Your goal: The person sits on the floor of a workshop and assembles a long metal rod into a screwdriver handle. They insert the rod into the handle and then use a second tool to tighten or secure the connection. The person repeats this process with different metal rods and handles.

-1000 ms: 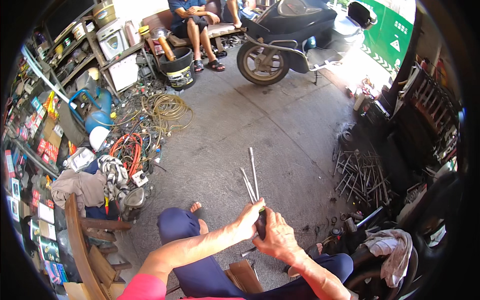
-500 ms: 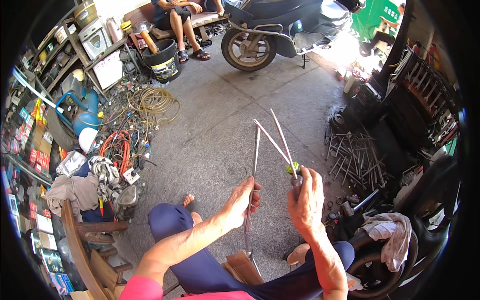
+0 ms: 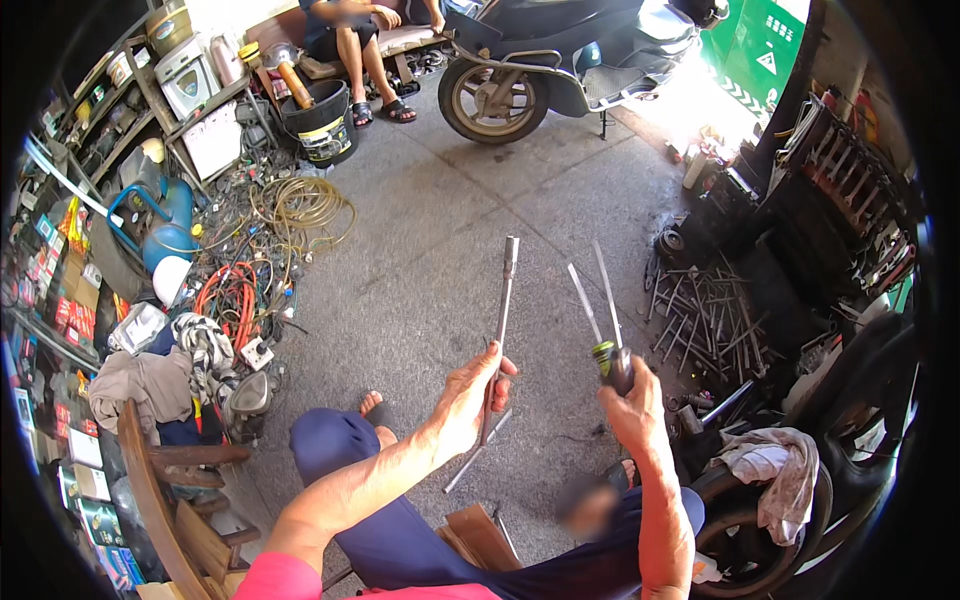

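We are watching the left hand grasping a long grey metal T-handled wrench, socket end rising beyond its fingers, crossbar slanting below them. We are seeing the right hand clutching two slim metal-shafted screwdrivers with dark, partly green handles, shafts pointing beyond its fingers.

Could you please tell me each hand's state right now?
Left hand: closed, holding a metal rod.
Right hand: closed, holding two screwdrivers.

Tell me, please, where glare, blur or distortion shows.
Head view throughout: glare bleaches the gap between scooter and green panel; a blurred patch by the right trouser leg; a black fisheye rim; metal rod in the left hand looks fairly sharp.
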Action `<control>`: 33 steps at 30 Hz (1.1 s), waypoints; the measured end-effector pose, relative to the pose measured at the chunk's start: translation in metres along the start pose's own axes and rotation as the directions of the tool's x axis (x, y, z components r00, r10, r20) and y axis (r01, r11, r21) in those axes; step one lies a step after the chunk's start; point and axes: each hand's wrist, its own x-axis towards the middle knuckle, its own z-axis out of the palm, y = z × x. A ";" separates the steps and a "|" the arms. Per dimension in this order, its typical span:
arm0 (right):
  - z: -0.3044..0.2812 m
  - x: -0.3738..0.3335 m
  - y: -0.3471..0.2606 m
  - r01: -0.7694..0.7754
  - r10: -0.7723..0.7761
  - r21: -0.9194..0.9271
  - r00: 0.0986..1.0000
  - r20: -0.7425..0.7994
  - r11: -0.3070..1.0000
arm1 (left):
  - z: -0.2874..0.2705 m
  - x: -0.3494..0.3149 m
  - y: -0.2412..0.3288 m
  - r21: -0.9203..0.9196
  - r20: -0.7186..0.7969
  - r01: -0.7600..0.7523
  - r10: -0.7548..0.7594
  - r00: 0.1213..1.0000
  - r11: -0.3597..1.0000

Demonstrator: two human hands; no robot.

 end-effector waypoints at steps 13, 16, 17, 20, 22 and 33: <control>-0.026 -0.005 -0.025 -0.055 -0.196 0.686 0.939 0.283 0.725 | -0.001 0.000 -0.003 0.128 -0.052 -0.020 0.027 0.998 0.992; -0.021 -0.007 -0.028 -0.070 -0.173 0.673 0.942 0.287 0.736 | 0.001 -0.001 -0.006 0.039 -0.075 0.032 -0.029 0.997 0.999; -0.019 -0.005 -0.024 -0.060 -0.191 0.643 0.930 0.314 0.764 | 0.001 -0.001 -0.006 0.040 -0.083 0.042 -0.039 0.996 0.998; -0.019 -0.002 -0.018 0.013 -0.198 0.421 0.896 0.398 0.907 | 0.003 0.001 -0.004 0.043 -0.101 0.069 -0.064 0.993 0.997; -0.004 -0.006 -0.009 0.125 -0.184 0.211 0.941 0.285 0.969 | -0.005 -0.002 -0.006 0.050 -0.122 0.094 -0.088 0.989 0.994; -0.095 0.122 -0.181 0.621 -0.710 -0.344 0.600 -0.368 0.704 | -0.029 0.002 -0.004 -0.249 -0.018 0.238 -0.251 0.968 0.939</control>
